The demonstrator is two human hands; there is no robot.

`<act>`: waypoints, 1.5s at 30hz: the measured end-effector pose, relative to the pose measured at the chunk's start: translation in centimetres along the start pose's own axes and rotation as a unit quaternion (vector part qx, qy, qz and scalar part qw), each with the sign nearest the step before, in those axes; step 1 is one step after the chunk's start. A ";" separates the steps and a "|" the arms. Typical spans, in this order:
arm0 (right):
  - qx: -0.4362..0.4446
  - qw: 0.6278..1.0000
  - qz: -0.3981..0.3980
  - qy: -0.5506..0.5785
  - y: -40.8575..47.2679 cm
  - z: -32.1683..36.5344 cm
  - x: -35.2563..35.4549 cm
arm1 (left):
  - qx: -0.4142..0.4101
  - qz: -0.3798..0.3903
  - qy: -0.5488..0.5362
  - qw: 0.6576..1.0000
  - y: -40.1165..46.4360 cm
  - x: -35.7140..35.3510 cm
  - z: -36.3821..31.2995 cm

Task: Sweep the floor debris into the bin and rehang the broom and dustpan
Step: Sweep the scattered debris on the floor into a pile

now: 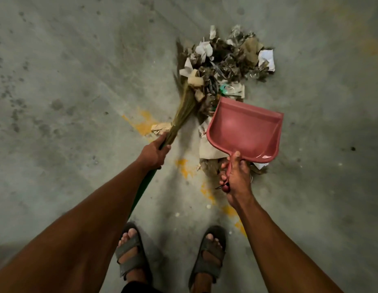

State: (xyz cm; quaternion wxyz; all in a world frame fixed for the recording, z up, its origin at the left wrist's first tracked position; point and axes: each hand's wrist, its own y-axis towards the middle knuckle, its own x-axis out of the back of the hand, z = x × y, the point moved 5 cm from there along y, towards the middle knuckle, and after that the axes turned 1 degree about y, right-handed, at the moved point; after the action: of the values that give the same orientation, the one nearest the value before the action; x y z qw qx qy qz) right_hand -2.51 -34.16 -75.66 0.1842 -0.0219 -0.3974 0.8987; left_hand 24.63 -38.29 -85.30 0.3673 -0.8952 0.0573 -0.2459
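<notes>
Seen from above, looking down at sandalled feet point(171, 254) on a stained grey concrete floor point(67, 81)

Left hand point(154, 153) wrapped around the green-handled straw broom point(181, 111), fingers curled tight where handle met bristles; bristle tips spread beyond the fingers, touching the left edge of a heap of crumpled paper, dry leaves and clear plastic scraps point(228, 60)

Right hand point(236, 176) gripped round the handle of a dusty-pink plastic dustpan point(245, 130), thumb on top; pan held tilted above the near part of the heap, lip apparently not yet on the floor, mouth pointed away from the fingers

No bin or hanging hook in view

Likely risks: scraps sliding under a raised lip; light paper scattering sideways from a hard stroke; the heap overfilling the shallow pan and spilling on the way to the bin
</notes>
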 end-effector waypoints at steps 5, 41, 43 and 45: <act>0.013 1.000 -0.010 0.011 -0.4 2.0 0.8 | -0.067 -0.010 -0.013 0.998 -2.4 -2.9 -4.3; 0.027 1.000 0.007 -0.011 -3.1 -3.5 13.1 | 0.152 -0.040 0.065 0.985 -14.1 -12.7 2.2; 0.029 1.000 0.003 -0.008 -3.1 -4.0 14.2 | 0.115 -0.030 0.049 0.992 -14.0 -14.4 0.4; 0.026 1.000 -0.004 -0.005 -3.2 -4.2 15.0 | 0.070 -0.038 -0.003 0.997 -14.1 -15.6 -1.6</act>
State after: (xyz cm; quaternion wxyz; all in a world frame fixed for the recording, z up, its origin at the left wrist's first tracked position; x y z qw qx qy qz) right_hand -14.69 -24.00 -74.61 0.1865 -0.0107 -0.3750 0.9080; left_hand 9.17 -24.70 -80.83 0.4194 -0.8696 0.0051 -0.2606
